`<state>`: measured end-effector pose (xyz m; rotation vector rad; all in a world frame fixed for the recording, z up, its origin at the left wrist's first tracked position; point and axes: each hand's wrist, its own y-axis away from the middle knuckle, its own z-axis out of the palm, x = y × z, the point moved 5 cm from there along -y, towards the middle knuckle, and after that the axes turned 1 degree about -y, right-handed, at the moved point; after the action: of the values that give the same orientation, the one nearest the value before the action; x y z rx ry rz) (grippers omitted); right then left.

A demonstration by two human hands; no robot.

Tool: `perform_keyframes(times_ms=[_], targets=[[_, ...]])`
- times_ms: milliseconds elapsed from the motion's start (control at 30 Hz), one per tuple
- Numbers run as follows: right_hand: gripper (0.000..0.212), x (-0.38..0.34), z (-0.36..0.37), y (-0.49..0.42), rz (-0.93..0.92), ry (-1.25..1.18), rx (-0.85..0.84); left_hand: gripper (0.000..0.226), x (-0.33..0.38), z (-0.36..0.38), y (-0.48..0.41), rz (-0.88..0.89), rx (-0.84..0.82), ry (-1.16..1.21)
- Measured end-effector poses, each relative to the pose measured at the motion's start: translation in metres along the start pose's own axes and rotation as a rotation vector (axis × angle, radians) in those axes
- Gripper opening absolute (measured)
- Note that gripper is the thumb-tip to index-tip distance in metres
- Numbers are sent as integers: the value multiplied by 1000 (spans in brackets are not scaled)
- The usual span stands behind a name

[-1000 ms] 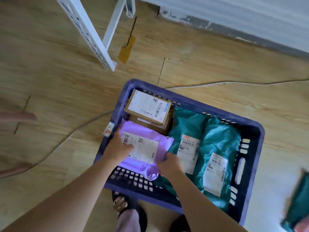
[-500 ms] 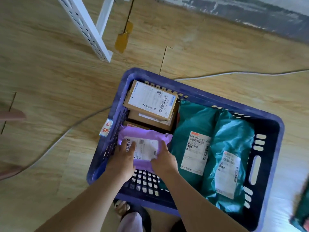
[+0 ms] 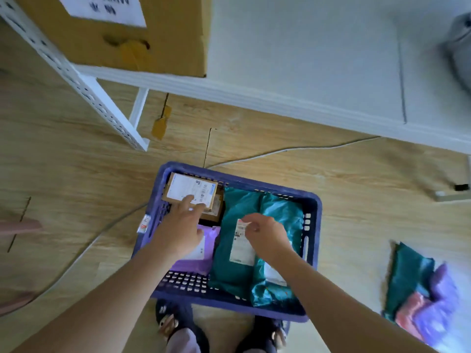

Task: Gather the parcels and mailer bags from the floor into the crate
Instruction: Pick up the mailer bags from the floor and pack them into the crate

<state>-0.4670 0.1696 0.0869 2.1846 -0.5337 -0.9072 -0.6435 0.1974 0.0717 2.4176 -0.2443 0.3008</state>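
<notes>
Now, key relation: the loose pile of mailer bags lies on the floor to the right of the crate, well apart from its right wall; both hands are over the crate, so the coming reach goes rightward
Nearer hand: the right hand, by my judgement; the left hand is over at the crate's far-left corner
Pile's long axis: roughly far-to-near, about parallel to the crate's right wall; blurred, so only roughly
Pile's look: teal at the far side; pink and purple overlapping at the near end; soft, flat, crumpled
Left hand: index and middle fingers straight, tips on the label of the small cardboard box; grips nothing
Right hand: fingers loosely curled over the label of a teal bag; whether it pinches the label I cannot tell
Inside crate: small cardboard box far-left; purple bag near-left; teal bag and a second like it on the right
</notes>
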Motion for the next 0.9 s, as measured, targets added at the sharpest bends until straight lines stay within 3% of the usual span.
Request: perform_keyframes(times_ms=[200,500,900], targets=[[39,-53,-117,104,-131,81,139,53,106,-118,72,176,135,46],[35,-86,-256,296,-202,24,391,47,244,-262,205,519,348,-122],[33,-45,-328,449,-132,63,678,46,340,-319,315,806,359,-317]])
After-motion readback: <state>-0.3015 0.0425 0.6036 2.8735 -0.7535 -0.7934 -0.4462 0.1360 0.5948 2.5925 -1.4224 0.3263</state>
